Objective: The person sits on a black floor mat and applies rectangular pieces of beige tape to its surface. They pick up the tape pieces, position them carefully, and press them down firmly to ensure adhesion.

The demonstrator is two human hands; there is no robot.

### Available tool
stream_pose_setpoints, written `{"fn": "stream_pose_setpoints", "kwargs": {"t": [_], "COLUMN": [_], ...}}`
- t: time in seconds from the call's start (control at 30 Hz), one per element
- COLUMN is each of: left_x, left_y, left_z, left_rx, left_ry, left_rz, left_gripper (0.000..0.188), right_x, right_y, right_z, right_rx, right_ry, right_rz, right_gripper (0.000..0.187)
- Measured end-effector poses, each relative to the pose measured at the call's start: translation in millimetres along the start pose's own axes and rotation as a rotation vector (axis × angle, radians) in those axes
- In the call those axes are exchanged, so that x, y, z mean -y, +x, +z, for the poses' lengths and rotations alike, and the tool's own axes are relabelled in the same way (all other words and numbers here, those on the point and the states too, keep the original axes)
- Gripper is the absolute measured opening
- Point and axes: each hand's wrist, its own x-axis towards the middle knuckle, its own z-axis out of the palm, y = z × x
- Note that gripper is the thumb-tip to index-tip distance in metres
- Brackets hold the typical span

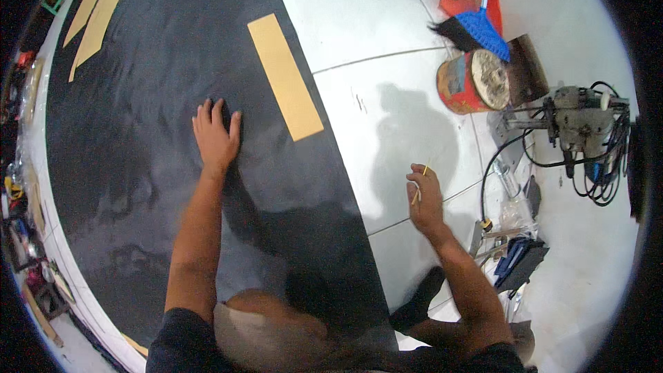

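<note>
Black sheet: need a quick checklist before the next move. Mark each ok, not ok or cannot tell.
1. Left hand over the black sheet: ok, palm down and appears to rest on it.
2. Nearest tan strip wholly on the sheet: ok, close to the right edge and apart from the left hand.
3. Thin stick in the right hand: ok, held in the fingers.
4. Right hand over the sheet: not ok, it is over the white floor.
5. Sheet free of ripples: cannot tell, sheen and shadow confuse the surface.
6. Broom and red can off the sheet: ok.
</note>
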Motion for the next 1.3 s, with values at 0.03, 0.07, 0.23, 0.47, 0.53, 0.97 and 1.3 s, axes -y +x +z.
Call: {"fn": "stream_pose_setpoints", "kwargs": {"t": [0.03, 0.07, 0.23, 0.47, 0.53, 0.97, 1.3], "left_x": [-2, -9, -8, -12, -2, -45, -68], "left_y": [-3, -1, 3, 7, 24, 93, 90], "left_z": [2, 5, 3, -1, -20, -41, -35], "left_rx": [-0.006, 0.001, 0.035, 0.170, 0.312, 0.893, 0.927], "left_ry": [-0.004, -0.019, -0.020, -0.008, 0.003, 0.078, 0.073], "left_rz": [-0.018, -0.027, -0.051, -0.046, -0.070, -0.325, -0.547], "left_gripper": [0.054, 0.053, 0.054, 0.059, 0.064, 0.120, 0.119], "right_x": [8, 10, 99, 133, 122, 72, 45], "right_y": [17, 32, 89, 114, 133, 275, 397], "right_z": [-25, -55, -197, -257, -227, 89, 123], "right_rx": [0.088, 0.161, 0.538, 0.464, 0.392, 0.538, 0.523], "right_ry": [-0.103, -0.154, -0.480, -0.559, -0.468, -0.183, -0.319], "right_rz": [-0.081, -0.204, -0.130, -0.184, -0.178, -0.761, -0.658], "right_gripper": [0.022, 0.025, 0.017, 0.018, 0.017, 0.040, 0.049]}}
